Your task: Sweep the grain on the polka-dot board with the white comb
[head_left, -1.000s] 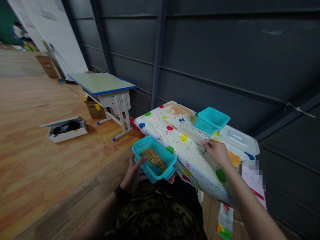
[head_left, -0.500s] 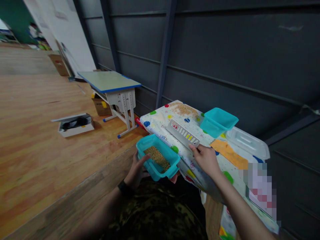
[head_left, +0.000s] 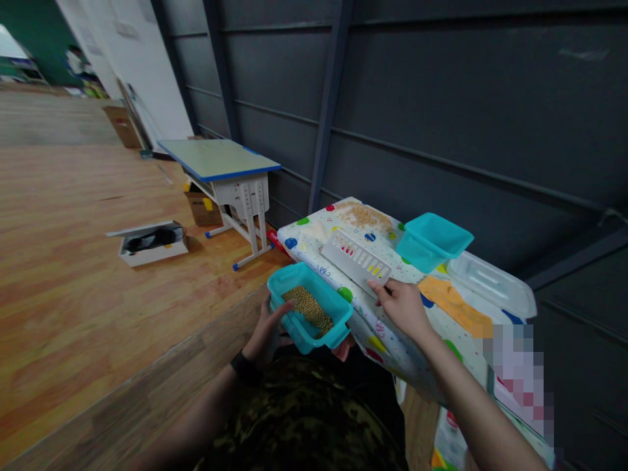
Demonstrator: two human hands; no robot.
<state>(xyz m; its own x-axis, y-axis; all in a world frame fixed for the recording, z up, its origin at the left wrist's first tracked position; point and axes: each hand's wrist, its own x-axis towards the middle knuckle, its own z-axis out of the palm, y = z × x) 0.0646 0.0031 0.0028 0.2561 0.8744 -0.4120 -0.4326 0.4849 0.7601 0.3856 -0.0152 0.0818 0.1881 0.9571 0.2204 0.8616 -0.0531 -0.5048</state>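
Note:
My left hand grips a teal plastic box holding small tan beans, held just off the table's near-left edge. My right hand pinches the near end of a white slotted plastic strip that lies flat on the table, its slots showing the coloured cloth beneath. The table wears a white cloth with coloured dots. A patch of loose tan beans lies at its far corner.
An empty teal box stands at the table's back, with a clear lid to its right and an orange sheet in front. A blue-edged desk and an open white box sit on the wooden floor to the left.
My right hand has laid the white slotted strip down flat and drawn it nearer to the bean box. The left hand keeps the box in place.

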